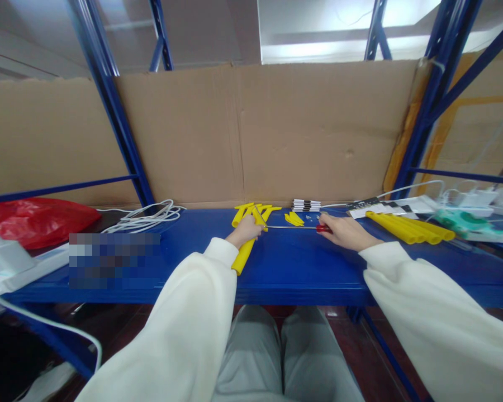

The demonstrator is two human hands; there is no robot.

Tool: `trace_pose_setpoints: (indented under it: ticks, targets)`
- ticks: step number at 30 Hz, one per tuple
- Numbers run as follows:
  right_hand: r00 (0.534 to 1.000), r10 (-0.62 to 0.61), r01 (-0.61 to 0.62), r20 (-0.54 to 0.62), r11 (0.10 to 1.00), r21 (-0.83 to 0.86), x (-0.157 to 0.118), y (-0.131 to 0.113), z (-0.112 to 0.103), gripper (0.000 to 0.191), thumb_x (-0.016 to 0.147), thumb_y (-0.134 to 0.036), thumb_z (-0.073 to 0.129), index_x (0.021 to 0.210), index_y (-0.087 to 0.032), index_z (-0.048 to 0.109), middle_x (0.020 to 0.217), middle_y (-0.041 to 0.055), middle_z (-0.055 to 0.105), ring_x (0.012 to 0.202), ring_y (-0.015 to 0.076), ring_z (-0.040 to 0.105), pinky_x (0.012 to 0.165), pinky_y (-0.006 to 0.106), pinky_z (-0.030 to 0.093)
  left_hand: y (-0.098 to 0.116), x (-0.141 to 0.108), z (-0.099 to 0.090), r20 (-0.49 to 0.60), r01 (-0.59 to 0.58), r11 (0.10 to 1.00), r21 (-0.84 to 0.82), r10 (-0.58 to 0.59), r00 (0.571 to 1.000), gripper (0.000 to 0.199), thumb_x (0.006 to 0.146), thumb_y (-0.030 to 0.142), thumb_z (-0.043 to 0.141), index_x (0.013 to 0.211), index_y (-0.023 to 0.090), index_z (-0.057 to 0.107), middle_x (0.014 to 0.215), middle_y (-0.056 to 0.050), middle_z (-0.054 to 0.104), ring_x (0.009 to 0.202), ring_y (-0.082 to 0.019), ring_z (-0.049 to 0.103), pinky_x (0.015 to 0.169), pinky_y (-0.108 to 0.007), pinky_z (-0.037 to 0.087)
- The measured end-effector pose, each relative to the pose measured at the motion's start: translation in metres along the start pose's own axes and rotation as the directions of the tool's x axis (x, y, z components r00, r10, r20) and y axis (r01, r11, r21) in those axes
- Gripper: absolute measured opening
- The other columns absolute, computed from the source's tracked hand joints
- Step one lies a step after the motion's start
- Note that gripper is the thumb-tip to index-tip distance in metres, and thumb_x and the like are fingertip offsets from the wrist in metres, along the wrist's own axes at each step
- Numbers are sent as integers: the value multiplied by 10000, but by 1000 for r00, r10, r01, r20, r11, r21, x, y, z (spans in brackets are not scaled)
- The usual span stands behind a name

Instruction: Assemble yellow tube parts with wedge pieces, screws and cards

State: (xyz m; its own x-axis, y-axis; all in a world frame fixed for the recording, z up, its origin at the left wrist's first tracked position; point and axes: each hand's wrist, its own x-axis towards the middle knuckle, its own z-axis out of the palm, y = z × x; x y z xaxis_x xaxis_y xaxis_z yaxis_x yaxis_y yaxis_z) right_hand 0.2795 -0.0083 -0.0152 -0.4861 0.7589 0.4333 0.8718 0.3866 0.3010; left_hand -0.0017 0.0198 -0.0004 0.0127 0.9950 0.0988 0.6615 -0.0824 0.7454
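My left hand (246, 228) is closed around a yellow plastic tube (243, 259), whose thick round end points toward me and lower left. A slimmer yellow part shows above my fingers. My right hand (344, 231) grips the red handle of a screwdriver (291, 227). Its long thin metal shaft runs level to the left, and the tip meets the yellow part at my left hand; exactly where it enters is too small to tell. Just behind my left hand lie several yellow tapered pieces (272, 209). Small flat yellow pieces (294, 218) rest beyond the shaft.
Several yellow tubes (414, 229) lie side by side at right, near a green-and-white item (459, 223). A black-and-white stack (305, 205) stands by the cardboard wall (318, 128). At left are coiled white cable (151, 218), a red bag (37, 222) and a power strip (12, 279).
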Motion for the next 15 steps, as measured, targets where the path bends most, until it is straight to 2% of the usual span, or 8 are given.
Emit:
trace_pose_setpoints:
  ticks: [5,10,15]
  targets:
    - [997,-59,57,-57,998,-22,0,2,2,196,963,-308,472,969,-178,618,972,127,727,866,244,678,681,300,440,2,0,0,-5,10,1000,6,-10,1000,300,822,85,613,552,168,513,500,-15,526,556,-164,616,544,-243,486]
    - [1000,-1,0,22,1000,29,0,0,1,279,988,-347,424,1004,-171,641,959,125,735,833,246,691,690,312,451,2,0,0,2,14,1000,16,-14,1000,291,822,86,611,555,163,523,498,-18,524,598,-182,643,571,-250,508]
    - [998,34,-37,45,997,66,0,1,3,242,943,-381,521,1088,-196,579,950,100,734,751,228,684,632,289,426,2,0,1,-3,7,1000,27,-7,1000,313,826,92,604,537,166,512,512,-28,538,610,-190,650,587,-263,519]
